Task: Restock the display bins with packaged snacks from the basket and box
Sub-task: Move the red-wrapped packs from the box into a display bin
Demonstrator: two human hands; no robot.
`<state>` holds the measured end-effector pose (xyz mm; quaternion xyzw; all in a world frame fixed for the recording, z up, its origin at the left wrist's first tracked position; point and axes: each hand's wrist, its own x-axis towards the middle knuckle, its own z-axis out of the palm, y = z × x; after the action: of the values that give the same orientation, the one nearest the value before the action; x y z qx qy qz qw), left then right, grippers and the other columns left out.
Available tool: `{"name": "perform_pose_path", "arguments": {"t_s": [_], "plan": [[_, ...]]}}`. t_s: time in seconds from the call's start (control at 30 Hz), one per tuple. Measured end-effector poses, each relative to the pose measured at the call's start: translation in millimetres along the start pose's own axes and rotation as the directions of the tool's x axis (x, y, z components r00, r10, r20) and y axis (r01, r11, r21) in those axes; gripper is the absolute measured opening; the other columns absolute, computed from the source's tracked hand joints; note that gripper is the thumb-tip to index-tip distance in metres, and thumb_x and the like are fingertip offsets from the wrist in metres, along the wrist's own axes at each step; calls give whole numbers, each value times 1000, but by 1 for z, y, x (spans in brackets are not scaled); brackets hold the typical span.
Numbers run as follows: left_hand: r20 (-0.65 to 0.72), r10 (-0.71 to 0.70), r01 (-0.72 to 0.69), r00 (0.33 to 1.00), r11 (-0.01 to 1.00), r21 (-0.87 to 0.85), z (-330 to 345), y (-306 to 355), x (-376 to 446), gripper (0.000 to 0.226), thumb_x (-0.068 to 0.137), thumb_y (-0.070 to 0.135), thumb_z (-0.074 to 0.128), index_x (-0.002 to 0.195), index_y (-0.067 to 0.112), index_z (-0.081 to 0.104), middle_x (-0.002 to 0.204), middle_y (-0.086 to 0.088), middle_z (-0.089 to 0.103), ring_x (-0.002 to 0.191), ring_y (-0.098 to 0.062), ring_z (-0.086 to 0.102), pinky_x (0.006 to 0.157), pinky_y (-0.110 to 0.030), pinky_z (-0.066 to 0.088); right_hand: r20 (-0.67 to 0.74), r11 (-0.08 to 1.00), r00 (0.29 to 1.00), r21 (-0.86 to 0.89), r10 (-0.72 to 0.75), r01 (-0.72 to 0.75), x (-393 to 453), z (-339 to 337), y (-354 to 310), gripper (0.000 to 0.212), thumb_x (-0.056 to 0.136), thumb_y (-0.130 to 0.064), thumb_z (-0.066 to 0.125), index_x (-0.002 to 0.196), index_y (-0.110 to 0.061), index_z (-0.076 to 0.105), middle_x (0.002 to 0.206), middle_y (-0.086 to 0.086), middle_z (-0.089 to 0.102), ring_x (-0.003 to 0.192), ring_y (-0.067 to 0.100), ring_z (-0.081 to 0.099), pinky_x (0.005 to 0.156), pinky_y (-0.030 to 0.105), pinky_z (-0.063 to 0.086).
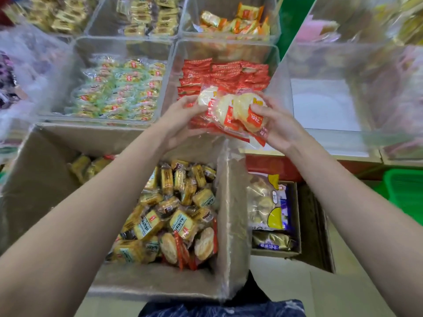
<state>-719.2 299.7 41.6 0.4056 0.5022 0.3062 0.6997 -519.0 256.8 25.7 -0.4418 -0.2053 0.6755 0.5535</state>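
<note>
Both hands hold a bunch of round pale rice crackers in red-trimmed clear wrappers (231, 110) over the front edge of a clear display bin (176, 62) filled with red packets (229, 74). My left hand (183, 115) grips the bunch from the left, and my right hand (272, 126) pinches it from the right. Below my arms stands an open cardboard box (45, 179) with several yellow-wrapped snacks (178, 209) and a few more round crackers (203, 243).
A clear bin of green-and-yellow packets (119, 88) sits left of the red bin. Farther bins hold yellow packets (148, 17) and orange packets (235, 21). An almost bare clear bin (343, 106) lies right. A smaller box with bagged snacks (272, 213) and a green basket (405, 193) stand lower right.
</note>
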Motion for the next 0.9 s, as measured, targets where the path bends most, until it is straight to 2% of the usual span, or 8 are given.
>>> {"name": "perform_pose_path", "arguments": {"t_s": [0.1,0.2,0.43,0.6,0.7,0.77,0.8,0.9], "plan": [[99,-10,12,995,1000,-10,8,3,1,37,87,29,59,120,16,48,114,-5,62,106,-19,61,78,-32,56,-44,999,998,12,-39,39,8,3,-1,46,86,1,58,129,-11,46,121,16,55,86,24,65,60,35,57],[165,-26,20,986,999,38,15,-1,4,58,77,19,67,129,18,42,120,-7,60,107,-20,62,85,-36,55,-41,997,997,44,-59,61,12,3,0,44,86,4,57,125,-12,46,121,15,56,93,27,63,70,39,58],[70,1,-15,998,980,199,5,2,16,41,87,4,57,125,18,48,122,-16,58,110,-30,60,90,-43,52,-114,991,986,-69,-124,117,13,-13,-23,33,85,10,55,105,-17,50,107,5,55,86,25,60,51,32,56],[63,0,-23,998,932,363,-6,15,23,33,88,10,57,117,23,52,111,-9,63,101,-23,61,92,-40,51,19,949,989,-277,-150,149,21,-20,-52,57,72,8,68,123,-5,47,105,11,62,87,21,66,68,35,57],[118,-103,39,988,891,452,-3,26,24,18,89,19,55,105,26,59,96,1,66,89,-14,63,73,-26,52,238,580,971,-790,-11,200,21,-1,-70,48,64,-5,80,103,8,54,93,14,62,80,16,61,74,37,52],[142,-113,21,983,849,528,-2,33,24,12,91,21,53,101,21,59,87,3,65,78,-9,62,65,-21,50,297,300,952,-917,75,263,22,15,-76,40,68,-12,81,84,8,50,80,9,51,71,11,51,67,31,44],[146,-86,-5,986,846,533,-1,36,25,14,92,22,51,105,20,58,85,4,65,75,-8,62,63,-21,51,298,282,952,-921,70,268,23,23,-76,39,70,-15,80,80,4,48,77,6,47,69,12,48,64,29,41],[87,6,-36,996,935,352,0,37,30,18,91,21,57,109,19,53,96,-1,65,83,-11,65,67,-24,56,196,645,981,-749,-6,154,28,31,-66,29,77,-11,74,97,1,57,93,12,65,85,24,64,75,32,53]]}}
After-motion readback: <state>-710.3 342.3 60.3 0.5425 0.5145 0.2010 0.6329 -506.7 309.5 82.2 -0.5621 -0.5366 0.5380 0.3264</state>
